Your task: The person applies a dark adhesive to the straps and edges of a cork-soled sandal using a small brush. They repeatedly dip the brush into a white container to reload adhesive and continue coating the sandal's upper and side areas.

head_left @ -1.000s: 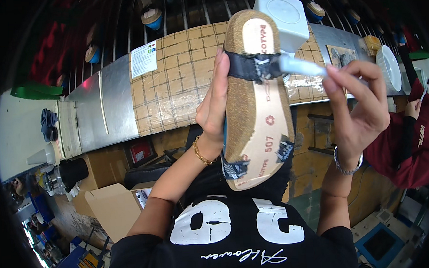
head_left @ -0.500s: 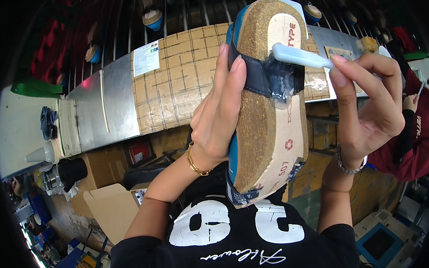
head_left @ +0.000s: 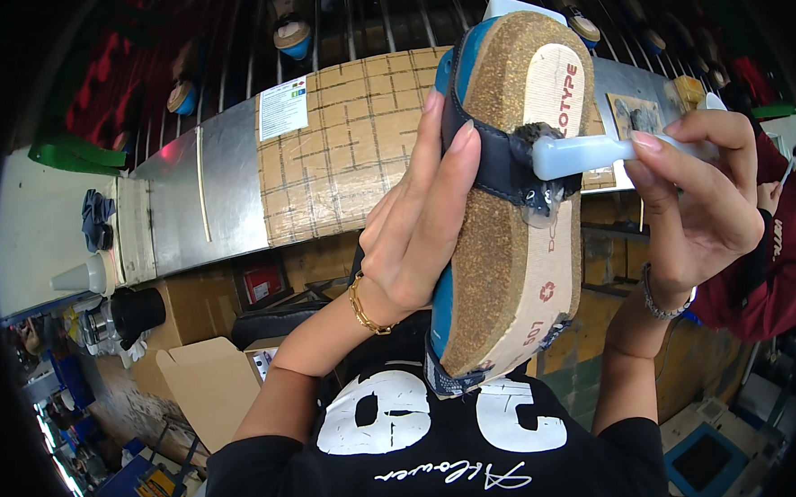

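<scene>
My left hand [head_left: 415, 221] grips a sandal [head_left: 498, 270] by its left side, fingers laid along a dark strap. The sandal stands nearly upright with its underside showing: brown cork with a pale middle strip, and a blue shoe last [head_left: 471, 60] behind it. The dark strap [head_left: 483, 158] wraps onto the underside, where a wet, glossy smear covers its end. My right hand [head_left: 706, 196] pinches a pale blue plastic brush [head_left: 582, 154] between thumb and fingers. The brush's head lies against the strap end; its bristles show dark beside the head.
Behind the sandal a taped cardboard sheet [head_left: 348, 152] lies on a metal bench [head_left: 233, 194]. Beyond are rails with several sandals on blue lasts [head_left: 293, 40]. An open carton [head_left: 208, 393] sits low left. At right is another person in a maroon top [head_left: 768, 265].
The brush has moved down and slightly right over the strap end and has turned in my right hand. The sandal has shifted slightly right and down in view with my left hand.
</scene>
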A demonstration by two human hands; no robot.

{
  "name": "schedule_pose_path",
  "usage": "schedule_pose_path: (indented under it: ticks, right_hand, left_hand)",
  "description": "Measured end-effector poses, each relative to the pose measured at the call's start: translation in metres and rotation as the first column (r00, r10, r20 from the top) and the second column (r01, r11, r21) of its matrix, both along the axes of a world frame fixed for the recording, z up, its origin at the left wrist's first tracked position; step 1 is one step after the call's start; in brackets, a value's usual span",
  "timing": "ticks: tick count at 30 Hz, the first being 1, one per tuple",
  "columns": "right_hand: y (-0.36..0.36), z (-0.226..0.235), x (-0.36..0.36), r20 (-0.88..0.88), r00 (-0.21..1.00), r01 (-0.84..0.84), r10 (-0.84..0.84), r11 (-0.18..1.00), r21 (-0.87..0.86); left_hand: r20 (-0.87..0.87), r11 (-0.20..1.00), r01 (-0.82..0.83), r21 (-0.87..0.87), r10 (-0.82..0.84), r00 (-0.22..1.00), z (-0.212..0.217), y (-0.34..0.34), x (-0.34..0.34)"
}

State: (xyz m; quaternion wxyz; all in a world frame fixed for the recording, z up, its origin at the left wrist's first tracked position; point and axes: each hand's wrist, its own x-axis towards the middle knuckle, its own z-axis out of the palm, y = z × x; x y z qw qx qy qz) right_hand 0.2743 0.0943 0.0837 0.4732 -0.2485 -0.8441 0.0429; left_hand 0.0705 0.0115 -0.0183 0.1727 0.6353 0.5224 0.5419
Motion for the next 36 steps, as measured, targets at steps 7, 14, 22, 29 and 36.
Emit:
schedule_pose_path:
  ticks: [7,14,22,29,36]
  right_hand:
    - [0.002,-0.001,0.006,0.008,0.999,-0.035,0.035,0.999,-0.009]
    - [0.002,0.001,0.015,0.038,0.998,-0.047,0.048,0.999,-0.016]
    - [-0.002,-0.002,0.022,0.019,0.996,-0.085,0.088,0.988,-0.129]
    - [0.003,0.002,0.021,-0.011,0.975,-0.219,0.224,0.941,-0.258]
    - [-0.007,-0.018,-0.002,-0.135,0.991,-0.054,0.002,0.923,-0.382]
  left_hand:
    - [-0.062,0.997,-0.005,0.071,0.009,0.998,0.004,-0.002,0.003]
    - [-0.062,0.987,-0.04,0.152,0.05,0.997,0.006,0.002,0.012]
    - [-0.091,0.98,-0.008,0.198,0.027,0.996,0.006,0.001,0.011]
    - [-0.091,0.981,-0.002,0.195,0.02,0.996,0.006,0.004,0.01]
    - [-0.014,0.952,-0.241,0.191,0.248,0.969,-0.011,0.007,0.009]
